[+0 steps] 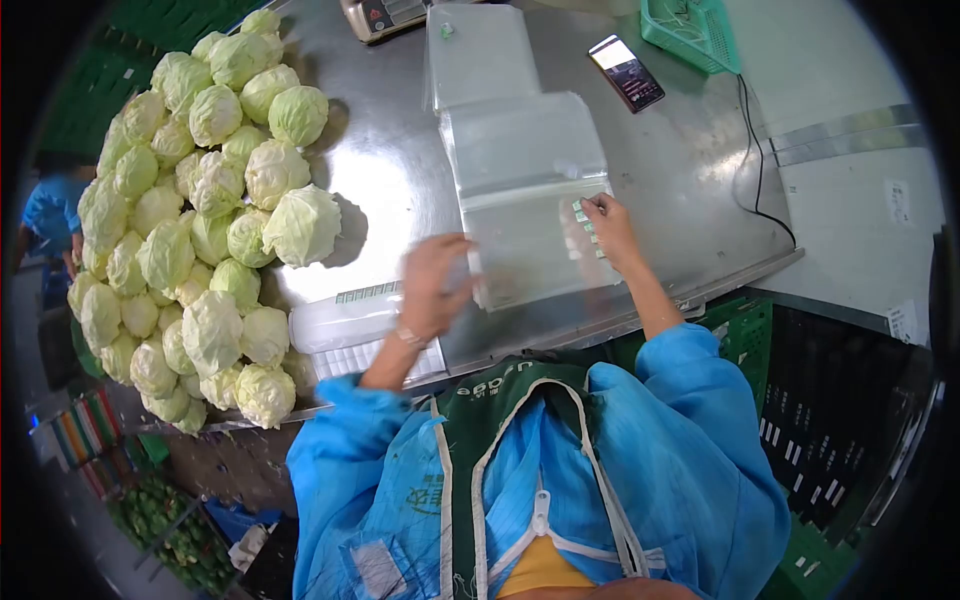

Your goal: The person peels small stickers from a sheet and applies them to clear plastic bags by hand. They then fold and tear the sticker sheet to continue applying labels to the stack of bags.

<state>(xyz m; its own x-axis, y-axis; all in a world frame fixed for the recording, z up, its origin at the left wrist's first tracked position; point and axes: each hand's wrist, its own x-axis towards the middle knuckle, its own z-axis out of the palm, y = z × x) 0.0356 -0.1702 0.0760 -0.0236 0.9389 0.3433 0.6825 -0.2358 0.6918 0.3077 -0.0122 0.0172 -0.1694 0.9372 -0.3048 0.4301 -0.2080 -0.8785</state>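
A stack of clear plastic bags (520, 170) lies on the steel table (400, 170) in front of me. My left hand (435, 285) grips the near left edge of the top bag. My right hand (608, 228) pinches the bag's right edge, beside a strip of green printed labels (583, 225). A roll of plastic film (335, 325) and a sheet of label stickers (370, 357) lie under my left forearm.
A big heap of green cabbages (200, 220) covers the table's left side. A phone (626, 72) and a green basket (695, 30) sit at the far right, a scale (385, 15) at the far edge. A black cable (755, 160) runs along the right. Another person in blue (50, 215) stands at left.
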